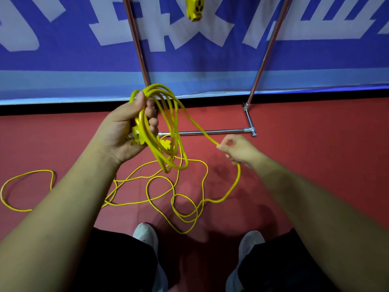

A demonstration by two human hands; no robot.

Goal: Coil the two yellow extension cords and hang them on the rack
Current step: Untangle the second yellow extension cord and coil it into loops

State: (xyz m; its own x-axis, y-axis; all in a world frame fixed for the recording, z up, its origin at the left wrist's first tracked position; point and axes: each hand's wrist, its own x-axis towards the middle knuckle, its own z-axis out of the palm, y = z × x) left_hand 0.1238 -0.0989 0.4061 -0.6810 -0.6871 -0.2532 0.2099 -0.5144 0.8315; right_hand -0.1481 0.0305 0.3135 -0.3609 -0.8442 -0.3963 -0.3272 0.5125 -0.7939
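1. Two white sneakers (146, 234) sit at the bottom, on a smooth red floor (315, 144).
2. Just past them, thin round yellow cord (202, 186) sprawls on the floor in loose wavy loops, mostly running left-right.
3. The left hand (124, 125) has its fingers wrapped tight round the top of a coil (166, 131) of several loops. The coil hangs as a long oval, long axis up-down, tilted a bit.
4. The right hand (237, 148) pinches one strand between thumb and forefinger, and that strand stretches straight over from the coil.
5. Shiny metal-tube rack (206, 132): two uprights, plus base bars on the floor.
6. One chunky yellow socket block (194, 8) hangs up top between the uprights, in front of a blue banner (63, 60).
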